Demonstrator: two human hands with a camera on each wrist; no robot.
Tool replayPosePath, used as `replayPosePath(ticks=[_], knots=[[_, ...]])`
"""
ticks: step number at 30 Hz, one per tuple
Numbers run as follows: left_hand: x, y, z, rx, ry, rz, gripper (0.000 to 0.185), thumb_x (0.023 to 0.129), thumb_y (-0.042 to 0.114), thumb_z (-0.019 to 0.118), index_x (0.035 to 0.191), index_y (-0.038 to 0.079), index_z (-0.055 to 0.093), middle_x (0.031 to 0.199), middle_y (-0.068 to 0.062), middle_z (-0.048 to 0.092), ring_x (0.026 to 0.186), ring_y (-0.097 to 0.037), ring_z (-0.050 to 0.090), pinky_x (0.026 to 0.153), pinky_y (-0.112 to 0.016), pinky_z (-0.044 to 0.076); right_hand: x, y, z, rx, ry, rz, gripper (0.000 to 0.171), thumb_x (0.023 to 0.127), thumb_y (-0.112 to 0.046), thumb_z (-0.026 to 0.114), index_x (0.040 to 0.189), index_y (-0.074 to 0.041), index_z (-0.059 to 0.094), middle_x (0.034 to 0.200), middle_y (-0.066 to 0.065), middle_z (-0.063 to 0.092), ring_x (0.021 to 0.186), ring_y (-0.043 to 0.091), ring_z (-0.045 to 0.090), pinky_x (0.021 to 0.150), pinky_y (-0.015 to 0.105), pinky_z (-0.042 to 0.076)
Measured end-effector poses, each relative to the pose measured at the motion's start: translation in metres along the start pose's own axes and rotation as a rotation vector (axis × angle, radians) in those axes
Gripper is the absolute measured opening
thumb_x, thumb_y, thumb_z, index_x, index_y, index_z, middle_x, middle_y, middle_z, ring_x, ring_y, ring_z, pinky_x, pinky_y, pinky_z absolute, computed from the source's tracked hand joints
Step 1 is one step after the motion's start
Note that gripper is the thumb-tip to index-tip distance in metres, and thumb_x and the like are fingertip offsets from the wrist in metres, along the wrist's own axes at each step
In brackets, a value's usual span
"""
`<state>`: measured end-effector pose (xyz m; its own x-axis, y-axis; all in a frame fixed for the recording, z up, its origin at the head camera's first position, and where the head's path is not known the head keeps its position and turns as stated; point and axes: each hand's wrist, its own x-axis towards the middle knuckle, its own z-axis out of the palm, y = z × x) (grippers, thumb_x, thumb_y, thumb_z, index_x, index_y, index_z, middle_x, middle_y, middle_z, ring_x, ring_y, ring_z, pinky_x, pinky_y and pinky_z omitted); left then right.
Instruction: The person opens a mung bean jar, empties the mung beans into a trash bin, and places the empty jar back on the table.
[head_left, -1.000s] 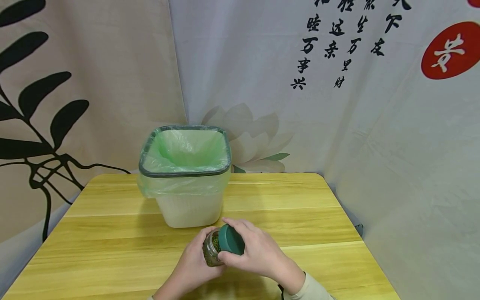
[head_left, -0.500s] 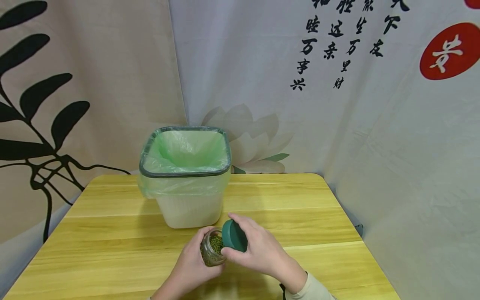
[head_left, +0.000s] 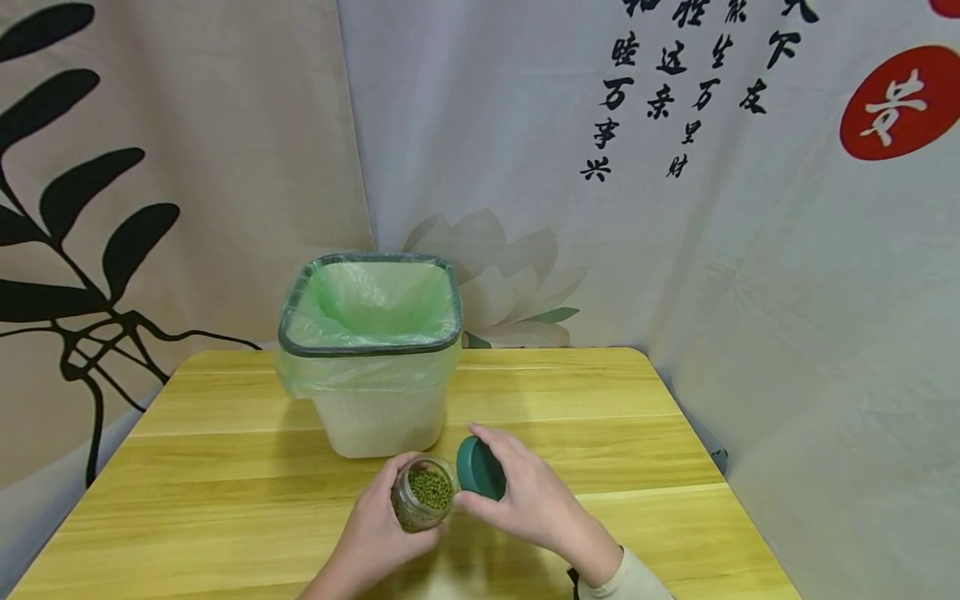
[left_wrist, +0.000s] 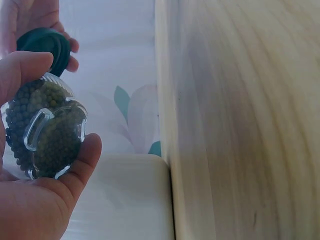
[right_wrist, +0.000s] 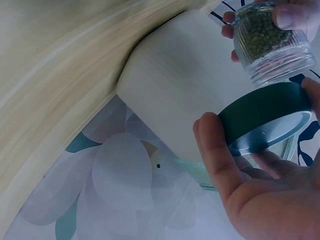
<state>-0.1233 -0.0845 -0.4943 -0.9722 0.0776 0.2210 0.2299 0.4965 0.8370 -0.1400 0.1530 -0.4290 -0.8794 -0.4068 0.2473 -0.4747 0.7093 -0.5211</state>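
Observation:
A small clear glass jar full of green beans is gripped by my left hand just above the wooden table, its mouth uncovered and tilted up. The jar fills the left wrist view, held between thumb and fingers. My right hand holds the dark green lid just right of the jar mouth, off the jar. In the right wrist view the lid sits between thumb and fingers below the jar.
A white square bin lined with a pale green bag stands on the table just behind the hands. Printed cloth backdrops close off the rear and right side. The table's right edge lies near the right hand.
The right hand has lifted the green lid off the jar and moved it to the right; the beans inside now show. The left hand keeps holding the jar, shifted slightly left.

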Motion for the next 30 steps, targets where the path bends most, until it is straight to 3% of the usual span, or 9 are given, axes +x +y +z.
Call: replayPosePath(ticks=[11, 25, 30], knots=[[-0.002, -0.001, -0.003, -0.006, 0.0, -0.043, 0.094, 0.066, 0.027, 0.102, 0.147, 0.016, 0.055, 0.132, 0.0, 0.07, 0.117, -0.018, 0.068, 0.096, -0.042, 0.058, -0.003, 0.022, -0.001, -0.024, 0.002, 0.073, 0.082, 0.091, -0.049, 0.083, 0.16, -0.02, 0.049, 0.157, 0.008, 0.058, 0.139, 0.029, 0.061, 0.106, 0.049, 0.059], [-0.004, -0.001, -0.008, -0.044, -0.017, -0.085, 0.098, 0.069, 0.027, 0.102, 0.15, 0.013, 0.05, 0.136, -0.009, 0.067, 0.119, -0.027, 0.068, 0.094, -0.046, 0.058, -0.004, 0.064, -0.006, -0.083, -0.009, 0.192, 0.082, 0.091, -0.048, 0.084, 0.158, -0.014, 0.051, 0.154, 0.014, 0.059, 0.131, 0.035, 0.062, 0.096, 0.05, 0.06], [-0.005, -0.003, -0.009, -0.019, 0.01, -0.061, 0.098, 0.068, 0.027, 0.102, 0.15, 0.011, 0.05, 0.137, -0.009, 0.068, 0.12, -0.028, 0.068, 0.096, -0.049, 0.057, -0.002, 0.078, -0.008, -0.097, -0.011, 0.236, 0.084, 0.091, -0.049, 0.084, 0.159, -0.013, 0.05, 0.154, 0.015, 0.059, 0.128, 0.034, 0.063, 0.094, 0.048, 0.061]])
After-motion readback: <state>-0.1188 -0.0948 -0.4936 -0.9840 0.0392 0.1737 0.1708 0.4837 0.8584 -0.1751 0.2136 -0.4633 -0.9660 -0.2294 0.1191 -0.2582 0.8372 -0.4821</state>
